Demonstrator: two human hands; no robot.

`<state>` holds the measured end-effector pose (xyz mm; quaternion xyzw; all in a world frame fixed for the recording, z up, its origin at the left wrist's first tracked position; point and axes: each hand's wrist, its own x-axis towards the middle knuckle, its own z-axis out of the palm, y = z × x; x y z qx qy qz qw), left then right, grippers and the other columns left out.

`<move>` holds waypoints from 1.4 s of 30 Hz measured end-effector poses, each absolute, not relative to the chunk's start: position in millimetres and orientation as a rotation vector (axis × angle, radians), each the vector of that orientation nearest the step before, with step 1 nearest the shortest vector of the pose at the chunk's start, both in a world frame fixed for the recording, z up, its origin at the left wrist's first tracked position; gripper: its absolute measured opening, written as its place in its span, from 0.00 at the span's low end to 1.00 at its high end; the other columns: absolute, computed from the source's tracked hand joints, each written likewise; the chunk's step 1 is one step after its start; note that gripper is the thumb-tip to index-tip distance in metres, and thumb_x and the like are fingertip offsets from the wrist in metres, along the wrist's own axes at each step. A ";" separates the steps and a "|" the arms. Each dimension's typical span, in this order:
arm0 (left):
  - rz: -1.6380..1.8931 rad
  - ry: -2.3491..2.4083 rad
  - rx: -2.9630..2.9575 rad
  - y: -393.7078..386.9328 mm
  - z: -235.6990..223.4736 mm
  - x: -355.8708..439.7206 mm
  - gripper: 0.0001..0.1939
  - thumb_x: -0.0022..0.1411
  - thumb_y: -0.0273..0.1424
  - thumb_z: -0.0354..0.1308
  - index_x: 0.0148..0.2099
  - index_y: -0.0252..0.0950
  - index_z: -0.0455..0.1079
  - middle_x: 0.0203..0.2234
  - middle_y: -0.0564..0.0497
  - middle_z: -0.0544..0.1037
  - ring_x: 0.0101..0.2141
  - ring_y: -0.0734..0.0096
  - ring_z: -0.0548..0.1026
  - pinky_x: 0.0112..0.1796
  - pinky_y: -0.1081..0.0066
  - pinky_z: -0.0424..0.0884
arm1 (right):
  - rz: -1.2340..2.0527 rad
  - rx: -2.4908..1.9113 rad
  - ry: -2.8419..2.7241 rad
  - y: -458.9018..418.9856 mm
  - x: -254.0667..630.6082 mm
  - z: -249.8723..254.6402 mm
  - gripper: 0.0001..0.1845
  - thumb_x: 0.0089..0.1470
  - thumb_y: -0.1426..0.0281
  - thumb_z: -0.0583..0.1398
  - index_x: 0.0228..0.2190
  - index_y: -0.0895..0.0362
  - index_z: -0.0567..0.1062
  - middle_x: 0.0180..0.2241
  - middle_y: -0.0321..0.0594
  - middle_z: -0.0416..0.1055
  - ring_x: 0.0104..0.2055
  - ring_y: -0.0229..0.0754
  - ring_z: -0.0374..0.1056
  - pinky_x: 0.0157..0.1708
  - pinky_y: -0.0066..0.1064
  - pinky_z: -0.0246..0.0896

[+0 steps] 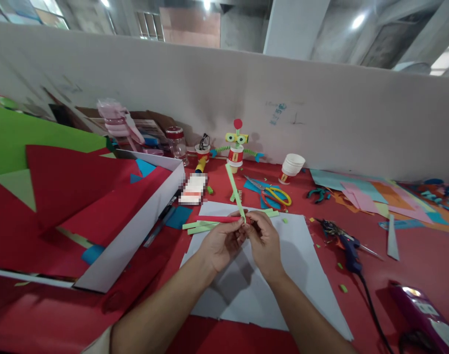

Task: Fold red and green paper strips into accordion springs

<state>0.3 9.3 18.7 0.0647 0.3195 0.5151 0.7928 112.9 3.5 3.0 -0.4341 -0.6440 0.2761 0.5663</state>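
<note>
Between both hands, above the white paper sheet (254, 290), two paper strips meet at the fingertips. The green paper strip (235, 189) points up and away; the red paper strip (213, 219) runs out to the left. My left hand (224, 241) pinches them where they cross. My right hand (263, 236) grips the same folded end from the right, its fingertips touching those of the left. The small fold itself is mostly covered by the fingers. Loose light green strips (198, 227) lie just behind the left hand.
Beyond the hands stand a paper-cup figure (235, 155) and stacked paper cups (293, 165). Yellow-handled scissors (278, 195) lie before them. To the right are pliers (319, 195), a glue gun (351, 253) with its cord, and a purple device (425, 314). A white box (136, 231) of coloured paper fills the left.
</note>
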 end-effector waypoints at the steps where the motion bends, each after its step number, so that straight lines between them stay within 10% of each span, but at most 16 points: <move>1: 1.119 0.687 0.165 9.7 18.0 0.0 0.05 0.50 0.19 0.61 0.31 0.32 0.74 0.21 0.52 0.75 0.22 0.79 0.72 0.27 0.79 0.69 | 0.662 -1.025 -1.502 4.1 112.8 2.4 0.07 0.54 0.73 0.57 0.36 0.52 0.74 0.38 0.40 0.70 0.41 0.42 0.67 0.42 0.34 0.64; 34: 1.131 0.736 0.452 14.2 15.0 -10.4 0.10 0.41 0.24 0.68 0.29 0.33 0.74 0.20 0.55 0.73 0.23 0.79 0.68 0.30 0.75 0.64 | 0.839 -0.993 -1.498 3.8 114.7 11.0 0.01 0.50 0.71 0.61 0.29 0.53 0.73 0.32 0.37 0.70 0.31 0.39 0.65 0.31 0.31 0.64; 42: 1.175 0.959 0.713 11.2 17.5 -4.6 0.16 0.41 0.28 0.69 0.35 0.33 0.71 0.21 0.51 0.76 0.25 0.71 0.73 0.32 0.70 0.66 | 1.097 -1.034 -1.237 17.1 131.6 13.8 0.18 0.44 0.65 0.66 0.39 0.55 0.71 0.37 0.40 0.70 0.39 0.43 0.66 0.39 0.35 0.64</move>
